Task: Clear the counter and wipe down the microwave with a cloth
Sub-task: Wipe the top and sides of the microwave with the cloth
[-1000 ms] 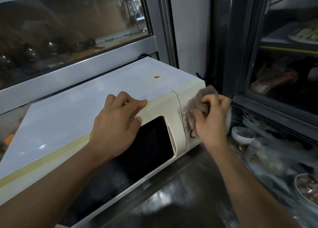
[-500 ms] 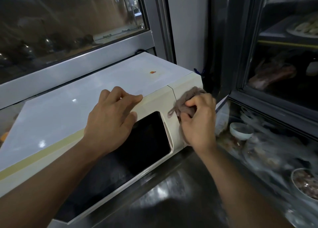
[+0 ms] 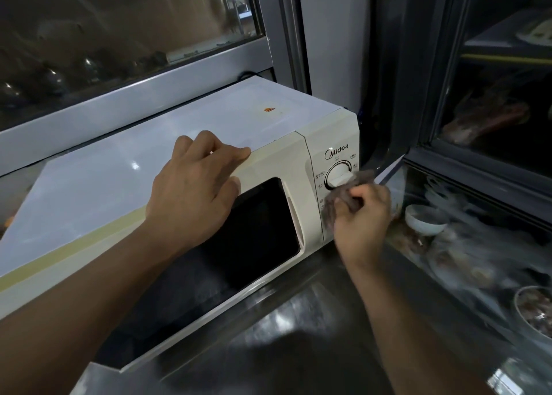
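The microwave (image 3: 185, 167) sits on the steel counter (image 3: 298, 335), its control panel at the right end. The left hand (image 3: 194, 191) lies flat on the top front edge above the door window, fingers straight and together, bracing the unit. The right hand (image 3: 363, 215) grips a bunched grey cloth (image 3: 352, 185), pressed to the panel just below the upper dial (image 3: 339, 173) and touching its lower edge. Risk — a wiping stroke could catch the dial and turn it, starting the timer. Second risk — a small white bowl (image 3: 424, 218) stands near right of the wiping hand; a wide swing could knock it
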`<state>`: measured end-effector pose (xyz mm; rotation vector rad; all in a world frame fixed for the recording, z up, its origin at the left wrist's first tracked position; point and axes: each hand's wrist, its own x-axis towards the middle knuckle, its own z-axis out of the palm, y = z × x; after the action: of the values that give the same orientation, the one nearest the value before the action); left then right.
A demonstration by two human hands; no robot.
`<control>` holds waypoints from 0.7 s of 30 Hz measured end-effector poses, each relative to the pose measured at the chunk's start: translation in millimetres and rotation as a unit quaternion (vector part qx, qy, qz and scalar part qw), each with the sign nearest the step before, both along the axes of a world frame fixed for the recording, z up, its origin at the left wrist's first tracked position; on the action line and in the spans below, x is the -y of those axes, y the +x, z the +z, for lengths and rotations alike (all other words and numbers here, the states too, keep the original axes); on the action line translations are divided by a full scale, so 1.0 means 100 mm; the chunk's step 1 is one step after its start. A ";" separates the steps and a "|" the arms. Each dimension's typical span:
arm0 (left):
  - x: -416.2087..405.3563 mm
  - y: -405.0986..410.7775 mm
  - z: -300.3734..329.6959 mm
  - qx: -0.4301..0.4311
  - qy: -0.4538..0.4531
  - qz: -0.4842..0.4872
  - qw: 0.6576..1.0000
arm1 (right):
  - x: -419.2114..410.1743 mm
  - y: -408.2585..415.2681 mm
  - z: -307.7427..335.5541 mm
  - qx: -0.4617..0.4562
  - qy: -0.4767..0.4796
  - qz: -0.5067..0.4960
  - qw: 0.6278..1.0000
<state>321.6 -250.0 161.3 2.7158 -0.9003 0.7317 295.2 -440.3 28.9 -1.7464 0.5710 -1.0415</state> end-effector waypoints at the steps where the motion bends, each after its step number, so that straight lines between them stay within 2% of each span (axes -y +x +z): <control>1: 0.00 0.00 0.00 -0.002 -0.002 -0.001 1.000 | -0.12 -0.04 0.02 0.008 -0.033 -0.012 0.999; 5: 0.00 -0.01 0.02 -0.007 -0.010 0.001 1.000 | -0.32 -0.19 0.05 0.055 -0.088 0.035 0.994; 8: -0.01 0.00 0.01 -0.005 -0.004 -0.002 1.000 | -0.10 -0.14 0.02 0.038 -0.084 0.068 0.993; 13: -0.03 0.00 0.01 -0.001 -0.002 0.001 1.000 | 0.22 0.06 -0.02 0.002 0.013 0.056 0.998; 17: -0.01 0.00 0.01 -0.001 0.001 0.001 1.000 | 0.54 0.23 0.00 -0.014 0.184 0.073 0.980; 21: -0.01 -0.01 0.01 0.007 0.003 0.001 1.000 | 0.58 0.25 0.14 0.004 0.173 0.070 0.982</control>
<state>320.4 -249.3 162.6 2.7210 -0.9039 0.7495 320.3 -498.0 42.8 -1.4529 0.5775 -0.7966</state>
